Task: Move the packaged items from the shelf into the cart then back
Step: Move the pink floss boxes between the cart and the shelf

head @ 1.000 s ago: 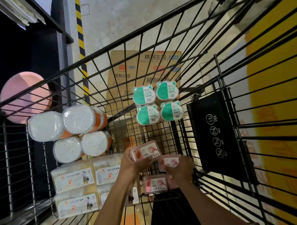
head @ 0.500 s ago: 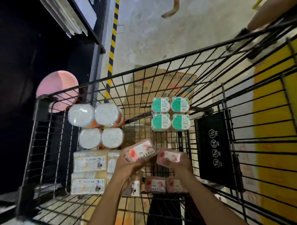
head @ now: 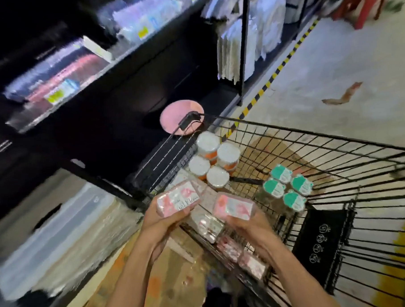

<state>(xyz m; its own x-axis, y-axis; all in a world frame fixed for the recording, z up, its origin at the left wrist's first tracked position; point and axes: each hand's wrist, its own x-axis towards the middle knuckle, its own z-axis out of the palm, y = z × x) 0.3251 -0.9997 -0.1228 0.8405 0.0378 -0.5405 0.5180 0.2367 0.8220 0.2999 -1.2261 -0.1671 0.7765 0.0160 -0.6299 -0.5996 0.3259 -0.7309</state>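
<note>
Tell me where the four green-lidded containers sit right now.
In the head view, the green-lidded containers cluster inside the cart, right of the white-lidded tubs.

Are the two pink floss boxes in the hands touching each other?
Apart. The head view shows a clear gap between the left box and the right box, with cart contents visible between.

The floor (head: 346, 61) is pale grey and a bit dirty, with a reddish scrap (head: 343, 95) lying on it. A yellow and black striped line (head: 279, 68) runs along the floor beside a tall dark shelf (head: 123, 57), which holds blurry packs up top and white bags (head: 242, 35) hanging farther along. A round pink thing (head: 172, 117) sits low by the shelf, a red stool (head: 364, 4) stands far off at the top right, flat brown cardboard (head: 169, 275) lies near the bottom, and the light is dim under the shelf.
</note>
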